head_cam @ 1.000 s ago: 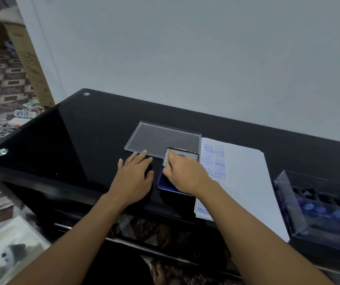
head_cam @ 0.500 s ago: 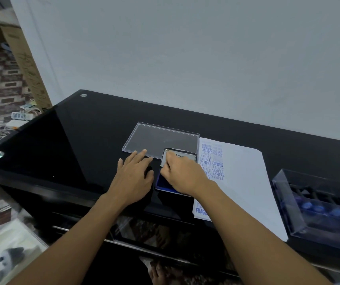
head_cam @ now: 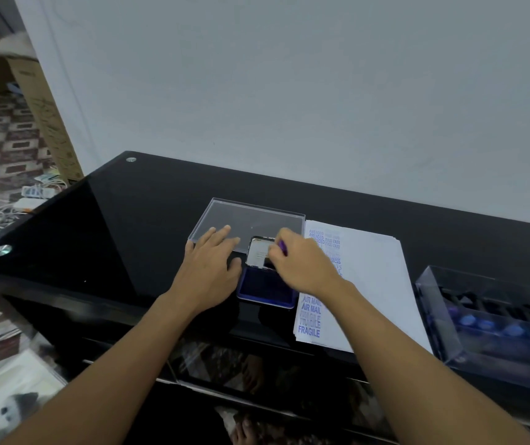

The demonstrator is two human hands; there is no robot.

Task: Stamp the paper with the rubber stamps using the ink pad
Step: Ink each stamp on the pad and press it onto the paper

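A blue ink pad point(head_cam: 265, 289) lies open on the black glass table point(head_cam: 97, 226), its lid point(head_cam: 257, 253) standing up at the back. My right hand point(head_cam: 302, 268) pinches a purple rubber stamp point(head_cam: 282, 247) just above the lid and the pad's right edge. Flat on the table left of the pad, fingers straight, rests my left hand point(head_cam: 210, 268). The white paper point(head_cam: 369, 277) lies right of the pad and carries blue prints down its left side, such as AIR MAIL and FRAGILE.
A clear plastic lid point(head_cam: 251, 220) lies behind my left hand. At the right stands a clear box point(head_cam: 494, 319) with several blue-topped stamps in a black rack. The wall runs along the table's back edge. Cables and a cardboard box are on the floor at left.
My right hand has lifted off the ink pad and moved up and to the right, so the purple stamp and the pad's blue surface now show. My left hand has stayed put.
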